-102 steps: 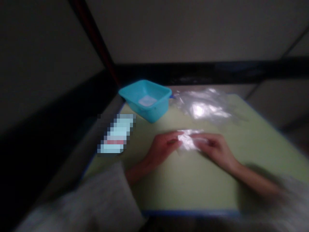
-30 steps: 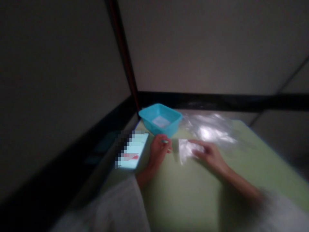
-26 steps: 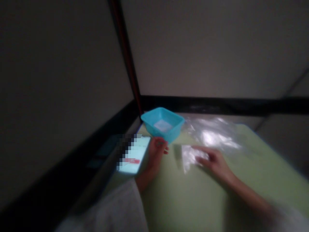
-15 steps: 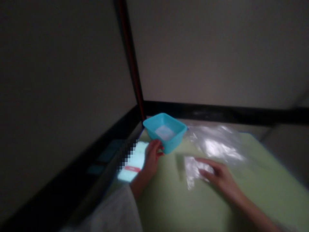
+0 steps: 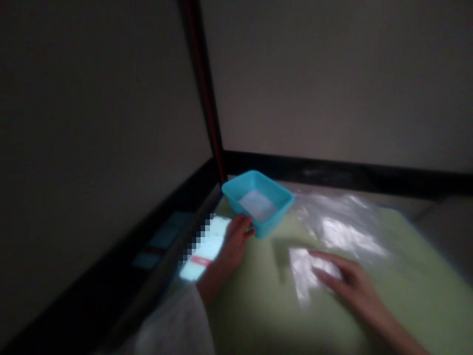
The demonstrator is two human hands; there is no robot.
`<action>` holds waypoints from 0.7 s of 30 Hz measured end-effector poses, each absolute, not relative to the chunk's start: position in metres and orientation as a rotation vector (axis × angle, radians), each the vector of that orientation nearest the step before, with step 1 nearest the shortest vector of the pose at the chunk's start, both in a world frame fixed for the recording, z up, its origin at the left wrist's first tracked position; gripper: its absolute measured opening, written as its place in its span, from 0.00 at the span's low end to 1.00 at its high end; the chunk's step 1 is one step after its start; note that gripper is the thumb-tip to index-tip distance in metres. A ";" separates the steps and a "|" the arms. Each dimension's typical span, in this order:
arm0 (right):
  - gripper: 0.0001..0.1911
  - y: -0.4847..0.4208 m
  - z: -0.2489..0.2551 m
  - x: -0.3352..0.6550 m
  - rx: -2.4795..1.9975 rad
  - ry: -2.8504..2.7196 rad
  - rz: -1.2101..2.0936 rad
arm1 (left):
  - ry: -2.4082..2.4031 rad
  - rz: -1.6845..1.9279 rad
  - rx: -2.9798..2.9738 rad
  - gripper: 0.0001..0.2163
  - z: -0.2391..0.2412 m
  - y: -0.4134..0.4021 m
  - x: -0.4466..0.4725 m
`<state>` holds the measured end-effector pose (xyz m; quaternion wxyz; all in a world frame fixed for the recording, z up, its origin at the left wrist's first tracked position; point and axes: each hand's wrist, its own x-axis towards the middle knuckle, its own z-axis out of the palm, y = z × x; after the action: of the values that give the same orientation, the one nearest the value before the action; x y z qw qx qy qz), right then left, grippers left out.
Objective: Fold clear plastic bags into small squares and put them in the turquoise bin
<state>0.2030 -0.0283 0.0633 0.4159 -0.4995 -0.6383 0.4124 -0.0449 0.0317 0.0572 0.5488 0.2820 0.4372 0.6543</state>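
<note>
My left hand (image 5: pixel 238 236) reaches to the near side of a turquoise plastic basin (image 5: pixel 273 224), its fingers curled against the wall below the rim. A pale, flat white piece (image 5: pixel 256 203) lies inside the basin; blur hides what it is. My right hand (image 5: pixel 349 276) pinches a small clear plastic bag (image 5: pixel 305 278) between thumb and fingers, just above the green surface. The bag looks crinkled and shiny, and one end hangs down to the left. Dim light and blur hide its details.
A large sheet of clear plastic (image 5: pixel 343 227) lies crumpled at the back right of the green tabletop (image 5: pixel 258 305). Left of my left hand glows a bright screen (image 5: pixel 210 246) with a red band. Grey walls (image 5: pixel 332 84) meet in a corner behind the basin.
The view has shifted slightly, so the basin, plastic sheet and right hand appear a little farther right. My left hand stays at the basin, and my right hand still holds the small bag.
</note>
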 end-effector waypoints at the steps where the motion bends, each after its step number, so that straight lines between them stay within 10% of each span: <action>1: 0.14 -0.028 0.065 0.204 -1.258 -1.599 1.025 | 1.030 1.542 0.672 0.14 0.059 0.030 -0.045; 21: 0.11 -0.025 0.146 0.218 -1.181 -1.624 0.675 | 0.867 1.059 0.989 0.05 0.085 -0.015 -0.048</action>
<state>0.2180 -0.0252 0.1458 0.4896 -0.4862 -0.6683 0.2780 -0.0478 -0.0152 0.0853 0.6642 0.4379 0.3839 0.4688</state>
